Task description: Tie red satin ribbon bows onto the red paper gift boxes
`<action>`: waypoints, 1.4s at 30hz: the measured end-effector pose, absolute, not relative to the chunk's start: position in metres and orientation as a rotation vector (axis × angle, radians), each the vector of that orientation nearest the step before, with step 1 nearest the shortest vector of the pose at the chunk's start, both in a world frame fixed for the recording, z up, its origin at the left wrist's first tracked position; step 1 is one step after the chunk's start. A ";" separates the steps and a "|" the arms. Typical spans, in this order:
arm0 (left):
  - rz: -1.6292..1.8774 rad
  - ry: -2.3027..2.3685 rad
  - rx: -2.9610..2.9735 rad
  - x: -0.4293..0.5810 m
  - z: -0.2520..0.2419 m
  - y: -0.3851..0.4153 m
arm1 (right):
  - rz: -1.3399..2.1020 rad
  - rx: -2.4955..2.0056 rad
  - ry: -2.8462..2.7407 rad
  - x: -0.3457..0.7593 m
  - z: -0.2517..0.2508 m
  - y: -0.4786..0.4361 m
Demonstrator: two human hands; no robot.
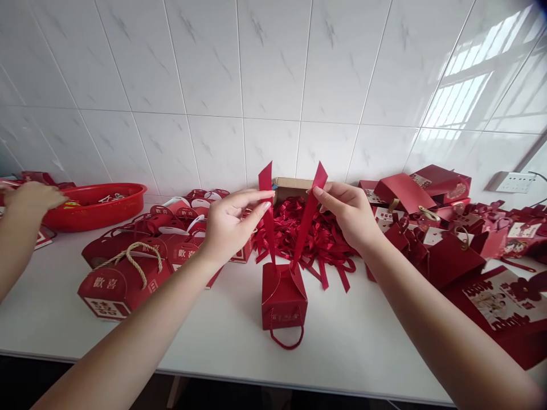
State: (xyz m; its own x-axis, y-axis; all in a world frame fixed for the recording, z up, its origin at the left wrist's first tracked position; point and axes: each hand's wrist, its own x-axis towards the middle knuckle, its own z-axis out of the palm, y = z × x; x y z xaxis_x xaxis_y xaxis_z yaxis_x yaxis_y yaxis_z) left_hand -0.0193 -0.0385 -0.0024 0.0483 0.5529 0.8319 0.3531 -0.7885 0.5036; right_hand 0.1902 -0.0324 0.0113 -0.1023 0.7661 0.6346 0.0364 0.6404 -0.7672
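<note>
A small red gift box (284, 293) stands on the white table with a twisted cord handle (287, 344) hanging down its near side. From its top a red ribbon (306, 225) rises as two raised ends that spread into a V. My left hand (235, 219) pinches the left end between thumb and fingertips. The right end is pinched by my right hand (345, 212), just below its slanted tip. Behind the box lies a heap of loose red ribbons (314, 242), spilling out of a cardboard box (294, 183).
On the left, a larger red box (123, 285) with a rope handle stands before several similar boxes. Another person's hand (36, 199) is beside a red plastic basket (100, 210). Many red gift boxes (453, 256) crowd the right side. A socket strip (515, 182) is by the tiled wall.
</note>
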 end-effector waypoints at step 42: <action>1.897 0.763 1.848 -0.004 -0.005 -0.035 | 0.698 -0.686 -1.581 0.189 0.015 -0.045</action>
